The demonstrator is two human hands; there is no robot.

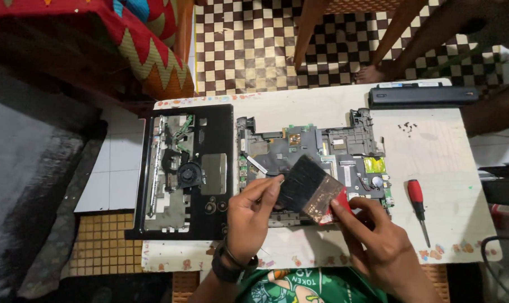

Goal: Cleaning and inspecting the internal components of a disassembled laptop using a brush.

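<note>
Two hands | right hand (378, 235) grips paintbrush (310, 188) | left hand (251, 216) touches bristles

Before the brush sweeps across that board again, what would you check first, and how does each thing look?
1. Brush firmly held: ok, right hand grips its red handle.
2. Bristles reachable: ok, left hand fingers touch them.
3. Circuit board flat on the white table: ok.
4. Loose screws clear of the brush path: ok, piled apart near the battery.
5. Screwdriver out of the way: ok, lying right of the board.
6. Dust left on the board: cannot tell.
</note>
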